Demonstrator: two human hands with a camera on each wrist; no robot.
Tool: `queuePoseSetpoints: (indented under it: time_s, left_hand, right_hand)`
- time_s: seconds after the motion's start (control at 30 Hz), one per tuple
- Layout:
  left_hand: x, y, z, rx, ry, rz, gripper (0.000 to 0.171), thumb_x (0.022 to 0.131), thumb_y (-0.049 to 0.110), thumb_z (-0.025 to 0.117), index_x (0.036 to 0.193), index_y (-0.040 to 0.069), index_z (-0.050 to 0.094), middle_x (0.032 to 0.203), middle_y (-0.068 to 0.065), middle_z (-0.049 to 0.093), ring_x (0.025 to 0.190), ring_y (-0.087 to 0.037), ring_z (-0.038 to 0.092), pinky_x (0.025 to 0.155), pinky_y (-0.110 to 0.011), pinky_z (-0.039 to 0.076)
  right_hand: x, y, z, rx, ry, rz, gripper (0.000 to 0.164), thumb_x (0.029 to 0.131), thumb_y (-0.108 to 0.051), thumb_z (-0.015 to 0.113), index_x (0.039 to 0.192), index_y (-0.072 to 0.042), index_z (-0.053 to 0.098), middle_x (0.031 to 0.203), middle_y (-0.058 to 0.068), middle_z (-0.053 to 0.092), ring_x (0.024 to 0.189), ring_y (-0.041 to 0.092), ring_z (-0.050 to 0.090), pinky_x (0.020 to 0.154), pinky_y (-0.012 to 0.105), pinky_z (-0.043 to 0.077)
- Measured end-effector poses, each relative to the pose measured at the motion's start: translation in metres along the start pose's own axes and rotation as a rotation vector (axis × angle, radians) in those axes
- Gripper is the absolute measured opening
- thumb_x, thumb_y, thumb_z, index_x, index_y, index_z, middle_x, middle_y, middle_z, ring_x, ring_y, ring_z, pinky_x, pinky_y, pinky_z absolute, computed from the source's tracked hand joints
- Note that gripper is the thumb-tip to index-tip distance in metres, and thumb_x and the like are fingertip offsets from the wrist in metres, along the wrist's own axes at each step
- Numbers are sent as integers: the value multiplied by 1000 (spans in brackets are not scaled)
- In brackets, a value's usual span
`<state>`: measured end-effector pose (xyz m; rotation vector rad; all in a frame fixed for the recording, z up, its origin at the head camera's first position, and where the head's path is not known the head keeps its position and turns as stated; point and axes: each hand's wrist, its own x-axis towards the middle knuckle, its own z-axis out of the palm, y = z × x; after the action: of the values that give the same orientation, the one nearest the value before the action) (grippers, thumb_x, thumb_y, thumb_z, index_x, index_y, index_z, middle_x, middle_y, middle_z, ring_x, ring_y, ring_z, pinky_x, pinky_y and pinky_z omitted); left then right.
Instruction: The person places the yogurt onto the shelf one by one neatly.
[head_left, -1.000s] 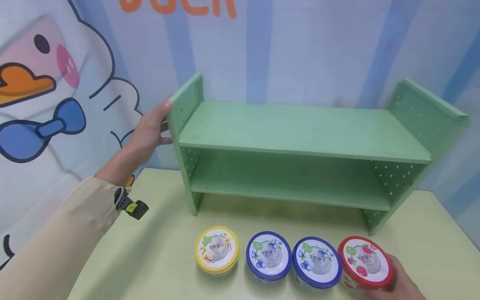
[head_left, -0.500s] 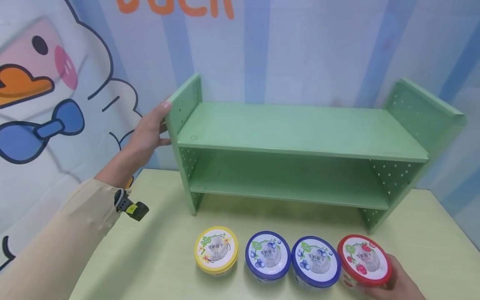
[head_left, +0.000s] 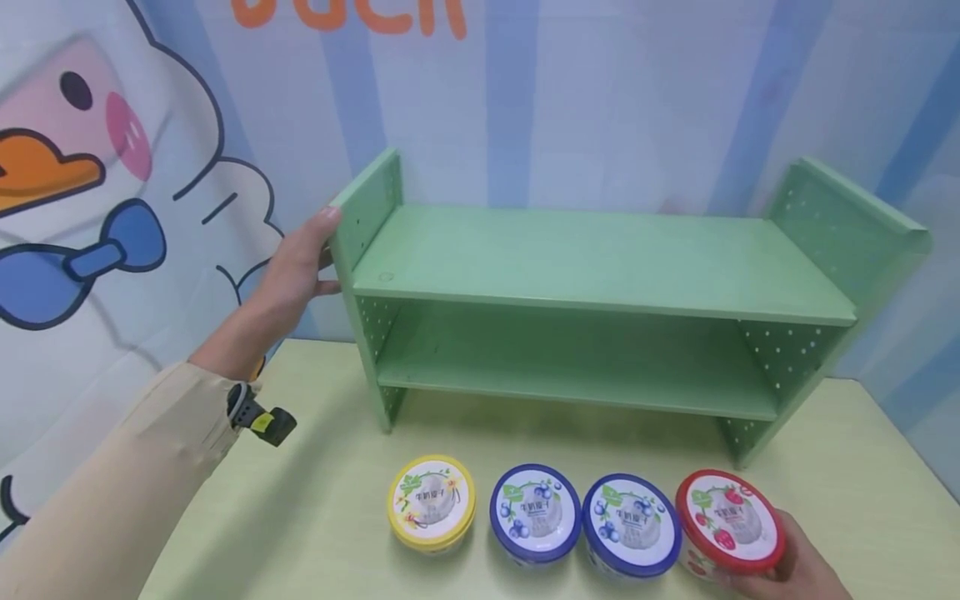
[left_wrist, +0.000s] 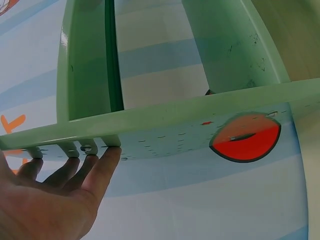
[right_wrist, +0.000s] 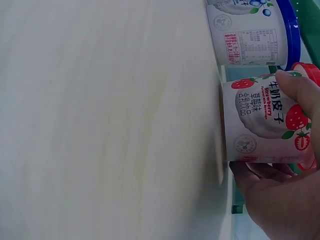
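Observation:
My left hand (head_left: 296,258) is against the outer face of the left side panel of a green two-tier shelf (head_left: 600,258). In the left wrist view its fairly straight fingers (left_wrist: 102,172) press their tips on that panel. My right hand (head_left: 798,562) grips a red-lidded strawberry milk cup (head_left: 729,521), thumb on one side and fingers on the other in the right wrist view. Close beside it stands a blue-lidded blueberry cup (head_left: 632,525), then another blue-lidded cup (head_left: 536,512). A yellow-lidded cup (head_left: 431,502) ends the row at left.
The shelf stands on a pale yellow-green table (head_left: 300,467), behind the row of cups. A striped blue backdrop (head_left: 637,100) with a cartoon duck (head_left: 127,242) hangs close behind the table. A dark strap with a small device (head_left: 262,417) sits on my left wrist.
The view has shifted very slightly. Both hands keep their places, and the cups and shelf stay as they were.

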<state>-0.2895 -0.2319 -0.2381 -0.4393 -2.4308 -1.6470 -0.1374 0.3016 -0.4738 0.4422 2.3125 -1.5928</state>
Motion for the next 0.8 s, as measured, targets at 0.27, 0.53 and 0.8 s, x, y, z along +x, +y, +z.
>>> queuePoseSetpoints:
  time_s: [0.27, 0.53, 0.8]
  left_hand:
    - [0, -1, 1, -9, -6, -8, 69, 98, 67, 31, 147, 20, 44, 140, -8, 48, 134, -27, 42, 98, -61, 41]
    - [0, 0, 0, -2, -2, -6, 70, 98, 67, 31, 146, 18, 44, 140, -8, 48, 134, -28, 43, 97, -60, 43]
    - [1, -1, 1, -20, -1, -5, 71, 98, 66, 33, 144, 13, 45, 138, -11, 50, 132, -28, 45, 97, -59, 43]
  right_hand:
    - [-1, -6, -6, -29, 2, -33, 113, 75, -31, 86, 151, 1, 9, 146, 26, 31, 127, 48, 36, 83, 43, 56]
    - [-4, -14, -13, -46, -12, -79, 109, 80, -24, 84, 151, 3, 6, 147, 28, 27, 128, 49, 32, 84, 42, 56]
    - [-11, -24, -16, -20, -15, -119, 103, 85, -21, 79, 153, 1, 4, 150, 26, 23, 131, 47, 26, 81, 40, 57]
